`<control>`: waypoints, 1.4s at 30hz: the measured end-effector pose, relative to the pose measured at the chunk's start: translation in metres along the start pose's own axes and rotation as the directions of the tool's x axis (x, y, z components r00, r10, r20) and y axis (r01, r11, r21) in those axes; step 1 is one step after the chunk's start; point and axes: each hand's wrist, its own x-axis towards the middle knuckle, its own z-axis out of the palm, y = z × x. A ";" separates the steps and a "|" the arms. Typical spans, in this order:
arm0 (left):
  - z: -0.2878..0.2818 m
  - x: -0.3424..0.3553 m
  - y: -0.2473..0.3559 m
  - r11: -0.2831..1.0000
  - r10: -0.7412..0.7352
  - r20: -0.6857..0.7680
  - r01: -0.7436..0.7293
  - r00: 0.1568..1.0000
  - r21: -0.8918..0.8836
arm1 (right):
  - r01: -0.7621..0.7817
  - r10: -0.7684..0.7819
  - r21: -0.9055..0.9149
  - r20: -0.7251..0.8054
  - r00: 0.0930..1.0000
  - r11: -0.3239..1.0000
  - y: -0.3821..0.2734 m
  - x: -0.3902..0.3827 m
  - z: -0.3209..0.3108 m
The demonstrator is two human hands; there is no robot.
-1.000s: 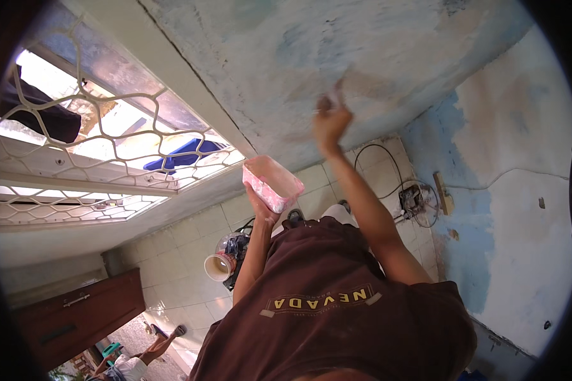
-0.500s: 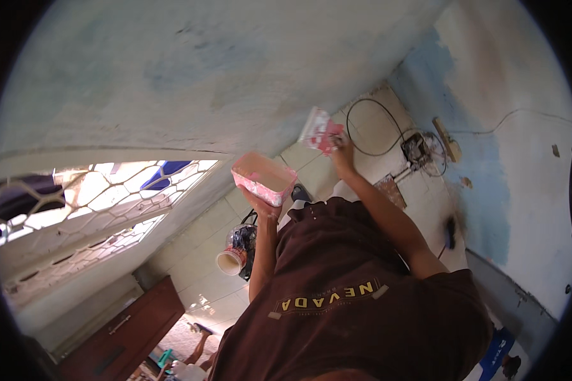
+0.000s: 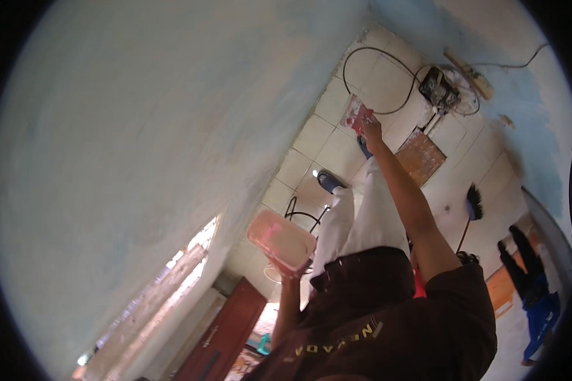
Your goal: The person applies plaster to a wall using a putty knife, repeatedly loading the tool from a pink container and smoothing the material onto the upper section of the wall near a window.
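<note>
My left hand (image 3: 288,272) grips a pink rectangular tub (image 3: 281,240) from below, held out in front of my brown shirt (image 3: 388,317). With the arm stretched out, my right hand (image 3: 371,131) holds a flat red-and-white smeared tool (image 3: 356,115) over the tiled floor (image 3: 311,136). My white trouser leg (image 3: 368,216) and a dark shoe (image 3: 329,181) show between the two arms. A pale blue plastered wall (image 3: 140,146) fills the left side of the view.
A black cable loop (image 3: 362,60) and a small electrical box (image 3: 438,89) lie on the tiles. Nearby are a brown board (image 3: 421,156), a broom (image 3: 471,211), a metal stool frame (image 3: 304,213), a dark wooden door (image 3: 225,330) and blue clothing (image 3: 540,311).
The view has swung from the ceiling down the wall to the floor. My right hand came down off the ceiling with the flat tool. My left hand kept the pink tub.
</note>
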 end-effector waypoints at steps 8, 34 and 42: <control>-0.038 0.016 -0.060 0.984 -0.137 -0.218 0.157 0.966 0.078 | 0.066 -0.067 -0.008 -0.040 0.997 0.998 0.005 0.178 0.042; 0.026 0.059 -0.009 0.899 -0.258 0.001 0.241 0.966 -0.366 | 0.227 -0.220 0.056 -0.107 0.970 0.972 -0.022 0.082 0.202; 0.003 0.023 0.036 0.952 -0.133 0.079 0.149 0.988 -0.268 | 0.420 -0.420 -0.011 0.031 0.907 0.907 -0.048 -0.058 0.199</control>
